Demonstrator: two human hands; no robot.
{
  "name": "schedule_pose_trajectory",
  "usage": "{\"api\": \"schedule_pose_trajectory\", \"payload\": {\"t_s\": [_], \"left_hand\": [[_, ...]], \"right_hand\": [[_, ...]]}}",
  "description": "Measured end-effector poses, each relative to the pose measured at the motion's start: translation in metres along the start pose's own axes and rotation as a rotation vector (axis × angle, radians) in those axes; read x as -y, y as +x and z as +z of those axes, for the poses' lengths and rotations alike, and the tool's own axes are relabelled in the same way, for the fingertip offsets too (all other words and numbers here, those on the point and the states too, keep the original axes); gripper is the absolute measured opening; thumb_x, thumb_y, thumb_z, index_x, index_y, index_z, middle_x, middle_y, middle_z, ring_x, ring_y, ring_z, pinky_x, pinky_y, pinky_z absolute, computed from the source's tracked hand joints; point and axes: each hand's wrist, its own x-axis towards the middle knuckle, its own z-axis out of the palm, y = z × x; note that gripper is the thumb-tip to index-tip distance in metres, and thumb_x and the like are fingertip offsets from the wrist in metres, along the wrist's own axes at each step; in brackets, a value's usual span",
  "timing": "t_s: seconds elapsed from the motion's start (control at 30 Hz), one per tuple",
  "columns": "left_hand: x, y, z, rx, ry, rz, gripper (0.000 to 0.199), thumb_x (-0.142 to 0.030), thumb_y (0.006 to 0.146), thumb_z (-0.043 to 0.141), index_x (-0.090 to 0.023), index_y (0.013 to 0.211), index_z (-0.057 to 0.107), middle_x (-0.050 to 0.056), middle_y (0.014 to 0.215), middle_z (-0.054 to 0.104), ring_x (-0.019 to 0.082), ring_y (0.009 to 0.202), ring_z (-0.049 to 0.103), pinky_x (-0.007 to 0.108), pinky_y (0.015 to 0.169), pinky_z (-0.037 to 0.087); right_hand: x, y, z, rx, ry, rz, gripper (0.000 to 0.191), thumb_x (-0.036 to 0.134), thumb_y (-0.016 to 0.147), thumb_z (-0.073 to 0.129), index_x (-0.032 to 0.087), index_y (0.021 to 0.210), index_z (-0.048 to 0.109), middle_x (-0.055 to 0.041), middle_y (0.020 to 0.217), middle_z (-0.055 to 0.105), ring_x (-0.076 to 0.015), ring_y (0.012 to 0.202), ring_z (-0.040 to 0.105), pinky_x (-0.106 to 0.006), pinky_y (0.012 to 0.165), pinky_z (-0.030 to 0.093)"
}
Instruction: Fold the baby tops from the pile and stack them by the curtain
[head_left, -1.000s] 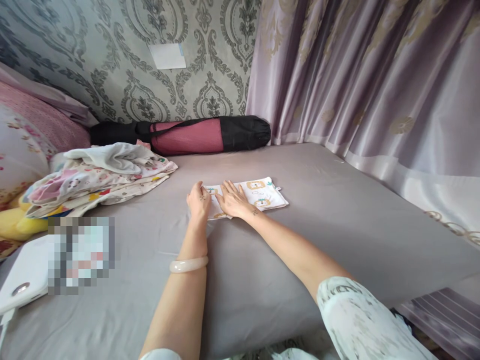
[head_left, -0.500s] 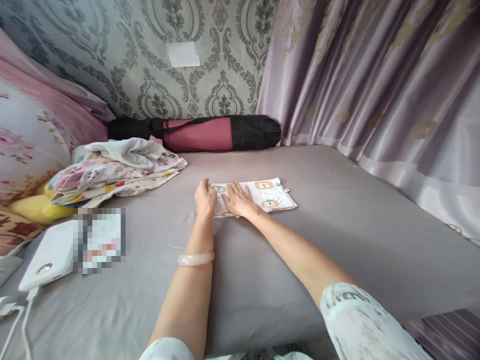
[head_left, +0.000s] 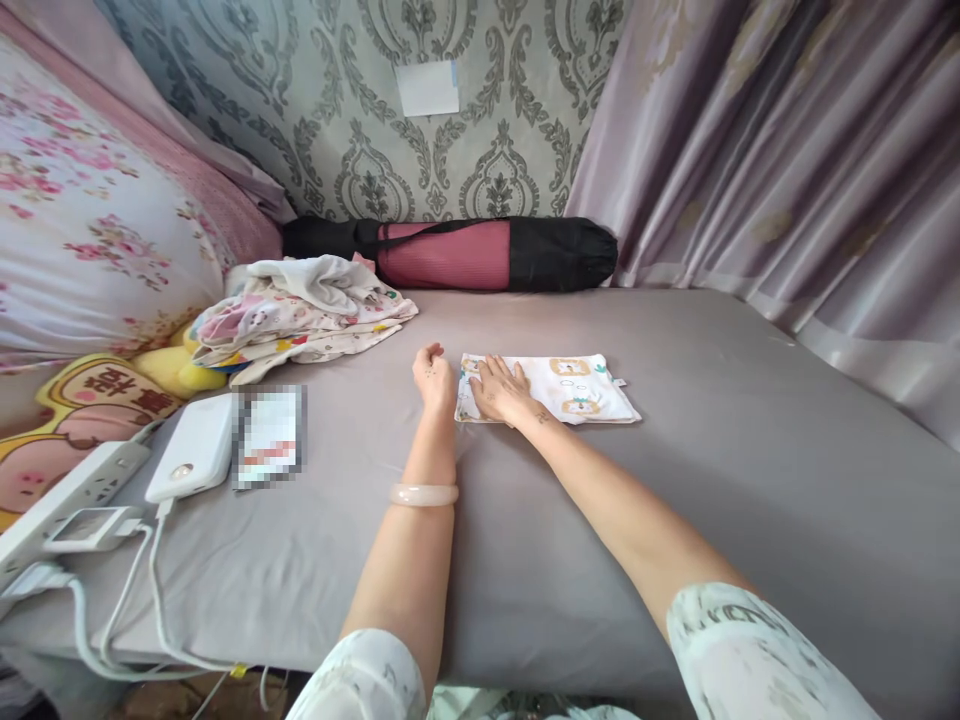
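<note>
A white folded cloth [head_left: 544, 375] printed with tan animal faces lies flat on the grey bed sheet, a small tag at its right end. My right hand [head_left: 501, 390] rests palm down on its left part, fingers stretched and spread. Just left of the cloth's left edge is my left hand [head_left: 435, 378], fingers curled in, thumb side up, with no cloth seen in it. Part of those curled fingers is hidden from view. A pale bangle [head_left: 424, 495] circles my left forearm.
Crumpled clothes [head_left: 307, 310] lie at the back left, near a rolled mat in a black bag [head_left: 450, 255]. A white power bank [head_left: 191, 450], a blurred packet [head_left: 270, 435], a power strip [head_left: 75, 500] and cables occupy the left side. Curtains [head_left: 712, 150] hang at right.
The view has turned left, so everything sits further right. My left hand has come off the cloth's left edge, which now shows. My right hand still presses flat on the cloth.
</note>
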Motion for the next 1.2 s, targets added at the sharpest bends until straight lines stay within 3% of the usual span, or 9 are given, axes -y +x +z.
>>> {"api": "schedule_pose_trajectory", "payload": {"t_s": [0.1,0.23,0.47,0.6,0.73,0.83,0.93,1.1,1.2], "left_hand": [[-0.001,0.002,-0.002,-0.019,-0.009,0.004,0.051,-0.01,0.079,0.031,-0.013,0.121,0.061,0.011,0.118,0.069,0.017,0.113,0.063,0.031,0.101,0.047],[0.0,0.003,-0.004,-0.017,0.054,0.005,0.051,-0.01,0.079,0.03,-0.013,0.12,0.06,0.01,0.12,0.068,0.016,0.115,0.062,0.029,0.101,0.047],[0.002,0.005,-0.004,-0.03,0.033,0.026,0.048,-0.009,0.08,0.032,-0.012,0.117,0.061,0.011,0.119,0.068,0.016,0.114,0.062,0.028,0.101,0.046],[0.005,0.005,-0.002,-0.04,0.059,0.068,0.047,-0.01,0.08,0.031,-0.014,0.117,0.061,0.011,0.118,0.069,0.016,0.113,0.063,0.029,0.1,0.046],[0.001,0.0,0.004,0.004,0.05,0.159,0.047,-0.012,0.079,0.033,-0.013,0.115,0.062,0.01,0.114,0.07,0.017,0.111,0.064,0.029,0.099,0.047],[-0.01,-0.013,0.014,0.18,0.094,0.241,0.042,-0.014,0.082,0.035,-0.014,0.111,0.065,0.009,0.111,0.072,0.017,0.108,0.065,0.029,0.097,0.048],[-0.02,-0.031,0.025,0.386,0.3,0.333,0.038,-0.016,0.087,0.039,-0.017,0.115,0.065,0.009,0.118,0.07,0.02,0.113,0.063,0.032,0.1,0.046],[-0.018,-0.061,0.037,0.526,0.695,0.608,0.038,-0.023,0.095,0.04,-0.018,0.13,0.055,0.014,0.14,0.055,0.028,0.14,0.037,0.051,0.116,0.023],[-0.011,-0.069,0.038,0.577,0.861,0.669,0.044,-0.034,0.099,0.037,-0.018,0.139,0.047,0.014,0.15,0.043,0.03,0.146,0.026,0.054,0.118,0.015]], "right_hand": [[0.014,0.005,0.0,-0.065,-0.012,-0.063,0.059,0.036,0.099,0.019,0.009,0.151,0.032,-0.0127,0.16,0.023,-0.0239,0.149,0.013,-0.05,0.119,0.005],[0.028,0.01,0.006,-0.008,-0.044,-0.12,0.059,0.034,0.099,0.02,0.008,0.151,0.03,-0.0135,0.16,0.022,-0.024,0.149,0.013,-0.048,0.119,0.006],[0.029,0.006,0.015,-0.028,-0.035,-0.135,0.059,0.032,0.098,0.023,0.005,0.149,0.032,-0.0156,0.159,0.025,-0.0261,0.148,0.018,-0.048,0.119,0.011],[0.026,0.012,0.012,-0.01,0.081,-0.136,0.059,0.034,0.099,0.022,0.006,0.15,0.031,-0.0143,0.16,0.022,-0.025,0.148,0.016,-0.048,0.12,0.01],[0.004,0.012,-0.008,-0.044,0.296,-0.089,0.06,0.037,0.1,0.015,0.011,0.153,0.023,-0.0095,0.162,0.018,-0.0183,0.149,0.014,-0.04,0.12,0.017],[-0.028,-0.002,-0.029,-0.075,0.291,-0.004,0.061,0.04,0.1,0.014,0.015,0.155,0.021,-0.0072,0.163,0.014,-0.0197,0.15,0.009,-0.047,0.12,0.01],[-0.064,-0.022,-0.043,-0.04,0.157,0.056,0.06,0.042,0.1,0.016,0.019,0.155,0.023,-0.0051,0.163,0.013,-0.0244,0.15,0.005,-0.055,0.119,0.004],[-0.099,-0.043,-0.042,0.037,-0.076,0.014,0.059,0.043,0.1,0.017,0.022,0.153,0.031,-0.0072,0.162,0.019,-0.0299,0.149,0.009,-0.058,0.117,0.005],[-0.103,-0.045,-0.035,0.05,-0.142,-0.027,0.058,0.041,0.1,0.017,0.022,0.153,0.03,-0.0072,0.162,0.021,-0.0296,0.148,0.014,-0.056,0.117,0.007]]}}
